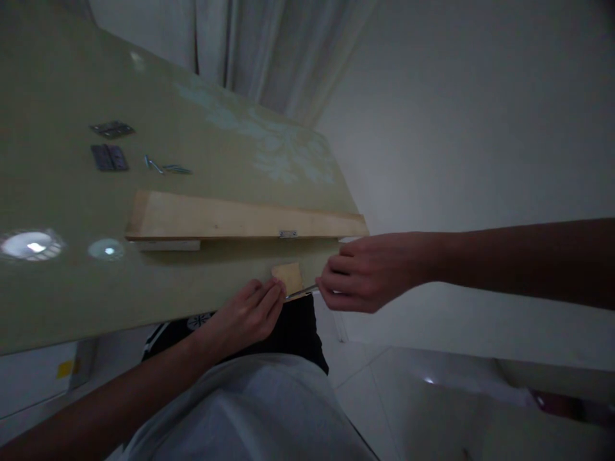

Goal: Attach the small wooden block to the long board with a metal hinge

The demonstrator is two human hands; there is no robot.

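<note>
My right hand (359,274) is closed around a thin metal rod (303,292) that looks like a screwdriver shaft; its handle is hidden in my fist. The rod points left towards the fingertips of my left hand (254,312), which are pinched together at its tip. What they hold there is too small to make out. A small pale wooden piece (291,275) lies right beside those fingertips, at the table's near edge. Beyond both hands a long wooden board (230,219) rests on the table, with a small metal hinge (288,234) at its near edge.
A white block (168,245) sits under the board's left end. Farther back on the table (57,192) are a dark hinge (109,157), another hinge (113,129) and several screws (177,169). A white wall (461,128) stands to the right, a curtain (273,51) behind.
</note>
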